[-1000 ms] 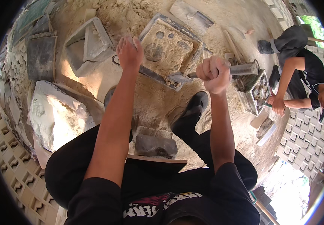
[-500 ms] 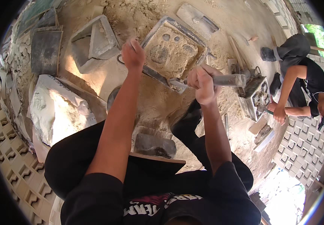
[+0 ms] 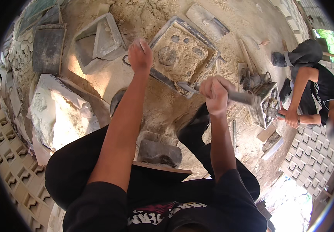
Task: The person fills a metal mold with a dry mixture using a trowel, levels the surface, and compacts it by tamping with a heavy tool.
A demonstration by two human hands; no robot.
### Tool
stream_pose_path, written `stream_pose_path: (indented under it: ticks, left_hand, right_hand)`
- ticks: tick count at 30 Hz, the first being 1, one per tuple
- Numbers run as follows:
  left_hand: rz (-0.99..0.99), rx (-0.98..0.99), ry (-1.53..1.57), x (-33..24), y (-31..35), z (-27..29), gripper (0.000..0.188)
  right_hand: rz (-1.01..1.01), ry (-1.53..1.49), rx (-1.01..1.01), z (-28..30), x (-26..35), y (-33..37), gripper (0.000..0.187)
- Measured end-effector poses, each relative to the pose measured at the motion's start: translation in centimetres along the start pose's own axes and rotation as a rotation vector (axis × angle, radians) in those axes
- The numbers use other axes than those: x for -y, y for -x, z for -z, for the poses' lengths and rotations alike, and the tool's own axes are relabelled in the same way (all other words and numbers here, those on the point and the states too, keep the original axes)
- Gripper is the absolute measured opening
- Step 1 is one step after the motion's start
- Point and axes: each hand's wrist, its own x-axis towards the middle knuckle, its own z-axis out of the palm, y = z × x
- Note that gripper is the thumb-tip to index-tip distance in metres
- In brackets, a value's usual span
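Observation:
A rectangular box frame (image 3: pixel 161 80) on the sandy ground holds packed sand (image 3: pixel 188 63) with several round marks in its surface. At the frame's left corner, my left hand (image 3: pixel 140 58) is a closed fist, and what it grips is hidden. A curved metal loop (image 3: pixel 125 60) shows beside that fist. My right hand (image 3: pixel 215 92) is wrapped round a trowel-like tool (image 3: pixel 240 97). Its thick round shaft sticks out to the right, blurred, while a flat metal blade points left at the frame's near corner.
A dark block (image 3: pixel 160 152) lies between my legs. To the left are a tilted open box (image 3: pixel 111 36), dark boards (image 3: pixel 47 50) and a whitish sack (image 3: pixel 59 112). At right, a co-worker's hands (image 3: pixel 290 116) work at another sand-filled frame (image 3: pixel 265 104). A float-like slab (image 3: pixel 205 19) lies beyond.
My right hand has moved slightly right and down, and the tool's shaft now slants lower at its right end. My left fist stays by the frame's corner. The co-worker's hands have shifted.

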Motion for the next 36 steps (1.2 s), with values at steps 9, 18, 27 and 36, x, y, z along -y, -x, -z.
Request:
stream_pose_path:
  ticks: [9, 18, 27, 36]
  left_hand:
    - [-0.059, -0.042, 0.006, -0.4, -0.1, -0.1, 0.037]
    - [-0.046, 0.025, -0.012, 0.0, -0.1, 0.1, 0.034]
    - [-0.022, -0.007, -0.009, -0.5, -0.1, 0.2, 0.040]
    - [0.020, 0.009, -0.024, -0.3, 0.3, 0.3, 0.041]
  right_hand:
    - [-0.055, 0.114, 0.053, -1.4, -1.0, -0.6, 0.028]
    - [-0.152, 0.160, 0.062, -2.2, -0.4, -2.0, 0.028]
    - [-0.046, 0.192, 0.072, -3.7, 0.2, -2.1, 0.027]
    - [-0.096, 0.206, 0.134, -3.9, -1.1, -2.1, 0.028]
